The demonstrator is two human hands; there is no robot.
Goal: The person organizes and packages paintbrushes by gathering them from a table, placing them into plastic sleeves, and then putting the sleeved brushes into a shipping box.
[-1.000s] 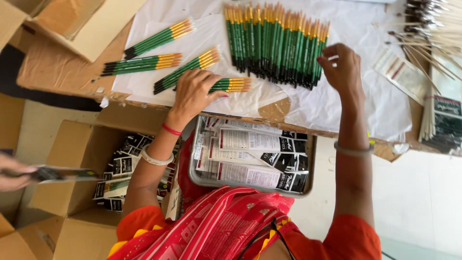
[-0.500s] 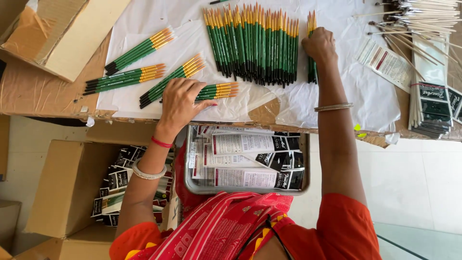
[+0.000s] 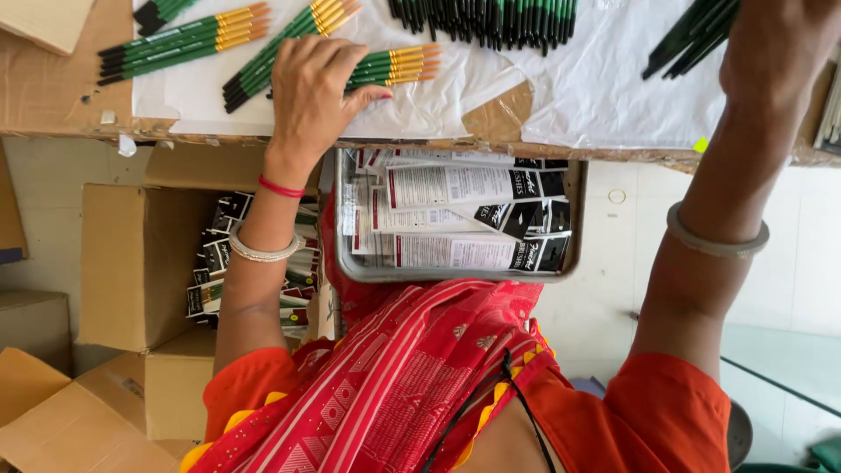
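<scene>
Your left hand lies flat, fingers spread, on a small bundle of green-handled brushes on the white sheet, just as it did a moment ago, gripping nothing, only pressing the bundle down. Your right hand has moved from the long row of brushes at the far edge toward the right, by a loose bunch of brushes; it is cut off by the picture edge, so I cannot tell its grip. So sorting into bundles is in hand, while the metal tray of packets sits untouched on your lap, near you.
</scene>
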